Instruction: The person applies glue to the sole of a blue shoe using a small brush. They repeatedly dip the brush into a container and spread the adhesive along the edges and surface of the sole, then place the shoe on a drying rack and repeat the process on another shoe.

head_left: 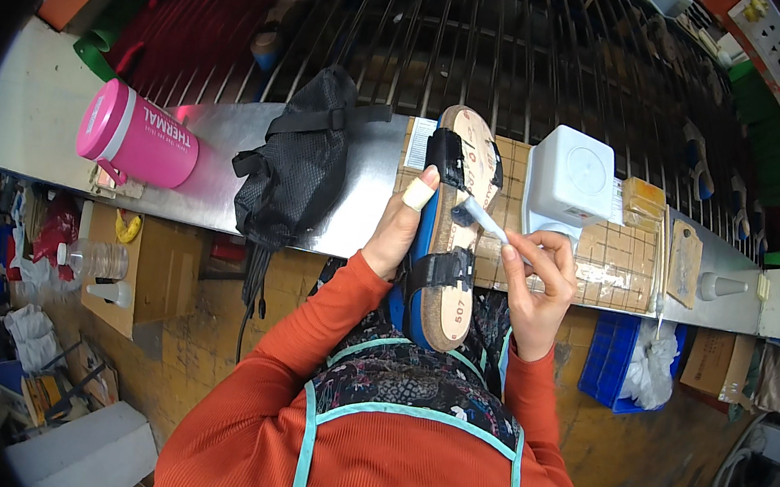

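My left hand (395, 230) is closed on the left edge of a sandal (448, 317), its thumb wrapped in a pale yellow covering. The sandal has a tan footbed piece facing up and black straps folded at its edges. Blue material (420, 285), like a shoe last, shows along its left side. In my right hand (538, 294), a white-handled brush (485, 220) is pinched between thumb and fingers. The brush's dark head meets the middle of the sandal between the straps. The sandal's lower end hangs over my lap.
A white lidded container (575, 178) stands right of the sandal on taped cardboard (604, 268), near a yellow block (645, 200). Leftward are a black bag (298, 166) and a pink jug (147, 134). Metal bars (432, 46) lie behind. A blue crate (609, 360) sits below right.
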A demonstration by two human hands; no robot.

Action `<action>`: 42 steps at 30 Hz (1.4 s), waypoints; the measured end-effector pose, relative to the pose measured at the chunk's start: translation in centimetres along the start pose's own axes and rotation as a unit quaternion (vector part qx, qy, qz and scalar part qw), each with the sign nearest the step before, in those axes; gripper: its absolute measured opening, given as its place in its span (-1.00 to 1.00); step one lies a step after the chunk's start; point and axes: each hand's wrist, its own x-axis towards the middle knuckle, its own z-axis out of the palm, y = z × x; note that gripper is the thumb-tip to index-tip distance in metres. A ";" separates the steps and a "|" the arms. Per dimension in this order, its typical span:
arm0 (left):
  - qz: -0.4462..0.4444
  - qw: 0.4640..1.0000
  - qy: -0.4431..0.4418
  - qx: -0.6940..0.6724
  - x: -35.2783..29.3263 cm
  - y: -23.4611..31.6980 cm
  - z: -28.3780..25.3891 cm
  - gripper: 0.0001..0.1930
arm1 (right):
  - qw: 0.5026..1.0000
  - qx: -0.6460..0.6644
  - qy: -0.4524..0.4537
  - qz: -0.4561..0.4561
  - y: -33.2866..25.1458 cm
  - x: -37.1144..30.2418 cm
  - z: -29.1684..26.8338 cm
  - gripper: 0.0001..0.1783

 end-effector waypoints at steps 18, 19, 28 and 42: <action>0.066 0.993 0.036 0.092 0.0 0.0 -0.4 -0.39 | 0.989 -0.087 0.045 -0.111 0.4 0.3 0.6 -0.70; 0.066 0.994 0.037 0.085 0.1 0.0 -0.4 -0.39 | 0.992 -0.072 0.039 -0.099 0.5 0.1 0.7 -0.71; 0.082 0.992 -0.010 0.099 1.3 0.4 -1.1 -0.35 | 0.995 -0.056 0.005 -0.082 0.5 -1.2 0.0 -0.74; 0.093 0.990 0.006 0.110 2.3 1.5 -0.9 -0.34 | 0.989 -0.080 -0.046 -0.118 -0.2 -1.3 -1.8 -0.74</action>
